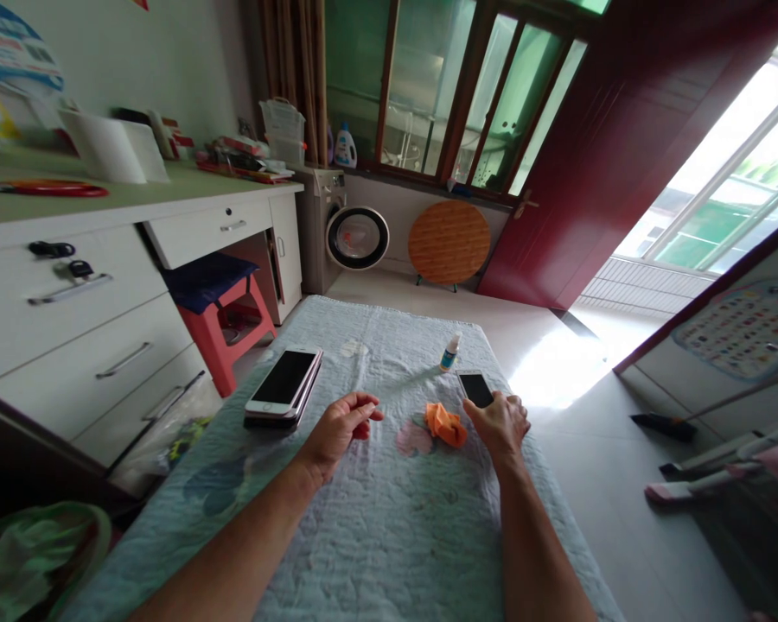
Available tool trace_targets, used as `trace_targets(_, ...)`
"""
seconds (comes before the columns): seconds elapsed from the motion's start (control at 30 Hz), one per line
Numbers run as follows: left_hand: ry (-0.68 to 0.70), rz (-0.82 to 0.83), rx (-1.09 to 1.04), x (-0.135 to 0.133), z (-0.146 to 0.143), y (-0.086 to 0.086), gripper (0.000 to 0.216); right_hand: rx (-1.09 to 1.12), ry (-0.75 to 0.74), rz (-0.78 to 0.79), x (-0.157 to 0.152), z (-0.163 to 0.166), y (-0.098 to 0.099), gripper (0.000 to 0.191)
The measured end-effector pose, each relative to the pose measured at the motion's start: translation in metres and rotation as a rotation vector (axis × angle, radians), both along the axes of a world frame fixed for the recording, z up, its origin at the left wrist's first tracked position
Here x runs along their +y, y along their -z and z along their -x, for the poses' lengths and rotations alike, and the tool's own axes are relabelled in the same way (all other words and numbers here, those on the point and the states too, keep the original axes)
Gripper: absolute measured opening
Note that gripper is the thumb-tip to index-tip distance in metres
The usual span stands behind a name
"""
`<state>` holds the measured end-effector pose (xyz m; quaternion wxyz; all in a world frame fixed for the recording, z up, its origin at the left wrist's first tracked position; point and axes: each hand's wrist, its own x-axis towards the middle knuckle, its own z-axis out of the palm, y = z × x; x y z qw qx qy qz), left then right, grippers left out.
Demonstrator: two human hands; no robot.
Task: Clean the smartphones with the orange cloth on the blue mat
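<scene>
A pale quilt (376, 536) is covering the table in the foreground, and both hands are resting or hovering over its far half. The left hand (341, 428) is sitting low over the quilt with its fingers (366, 413) loosely half-curled and holding nothing. Beyond and to the left of those fingers, well apart from them, a stack of phones (283, 387) is lying screen up. The right hand (502, 423) is showing its back to the camera, its fingers bending downward. Its fingertips are meeting the near end of a small phone (475, 388), but a grip on it cannot be told. A crumpled orange cloth (446, 423) is lying just beside the right thumb, between the two hands. A bottle (450, 352) is standing upright beyond the small phone.
</scene>
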<state>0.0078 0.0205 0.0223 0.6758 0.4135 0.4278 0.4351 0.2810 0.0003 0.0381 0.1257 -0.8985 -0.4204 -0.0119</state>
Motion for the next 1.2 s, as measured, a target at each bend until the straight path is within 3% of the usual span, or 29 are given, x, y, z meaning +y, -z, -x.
trace_targets(0.6, 0.009, 0.001, 0.020, 0.000, 0.001, 0.002, 0.034, -0.002, 0.004, 0.135, 0.002, -0.007, 0.007, 0.059)
trace_targets(1.2, 0.028, -0.010, 0.054, -0.001, 0.000, 0.001, 0.039, 0.033, -0.018, 0.076, 0.001, -0.002, 0.013, 0.059)
